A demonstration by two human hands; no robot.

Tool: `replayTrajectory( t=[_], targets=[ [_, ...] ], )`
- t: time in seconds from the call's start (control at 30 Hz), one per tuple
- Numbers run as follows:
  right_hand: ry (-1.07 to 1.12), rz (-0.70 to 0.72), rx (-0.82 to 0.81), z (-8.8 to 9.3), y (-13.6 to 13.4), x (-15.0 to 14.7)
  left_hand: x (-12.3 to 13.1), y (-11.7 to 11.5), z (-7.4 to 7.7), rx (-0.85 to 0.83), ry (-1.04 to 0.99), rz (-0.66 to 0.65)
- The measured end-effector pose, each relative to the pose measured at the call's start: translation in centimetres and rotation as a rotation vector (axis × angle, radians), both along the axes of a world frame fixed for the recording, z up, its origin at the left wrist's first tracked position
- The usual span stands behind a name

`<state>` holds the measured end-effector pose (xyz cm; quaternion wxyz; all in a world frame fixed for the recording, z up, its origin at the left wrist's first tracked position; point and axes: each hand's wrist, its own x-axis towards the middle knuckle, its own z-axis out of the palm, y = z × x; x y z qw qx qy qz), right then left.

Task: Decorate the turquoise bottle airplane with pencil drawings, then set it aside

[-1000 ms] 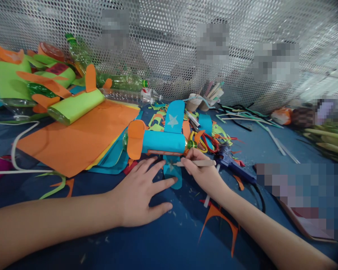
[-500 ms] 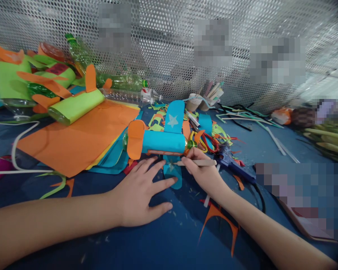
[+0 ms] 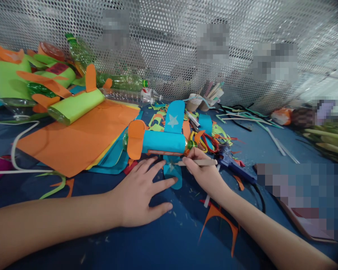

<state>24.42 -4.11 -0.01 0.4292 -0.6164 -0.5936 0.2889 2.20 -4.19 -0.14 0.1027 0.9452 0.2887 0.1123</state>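
Note:
A toy plane made from a bottle wrapped in blue paper (image 3: 163, 142) lies on the blue table, with an orange tail (image 3: 135, 138) and a blue wing bearing a pale star (image 3: 173, 117). My left hand (image 3: 142, 193) lies flat and open on the table, its fingertips at the near blue wing (image 3: 172, 173). My right hand (image 3: 204, 170) pinches a wooden stick (image 3: 198, 162), whose tip rests on that near wing close to the plane's body.
Orange paper sheets (image 3: 73, 138) and a green-paper bottle plane (image 3: 74, 105) lie at left. Red-handled scissors (image 3: 211, 142), a glue gun (image 3: 233, 165), paper scraps and cups of sticks (image 3: 205, 99) crowd the middle. A perforated metal screen (image 3: 169, 56) closes the back.

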Motion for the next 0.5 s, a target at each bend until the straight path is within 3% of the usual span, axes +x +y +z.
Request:
replayTrajectory(
  t=[0.5],
  targets=[
    [-0.022, -0.009, 0.012, 0.18, 0.03, -0.15, 0.07, -0.04, 0.14, -0.011, 0.0, 0.007]
  ],
)
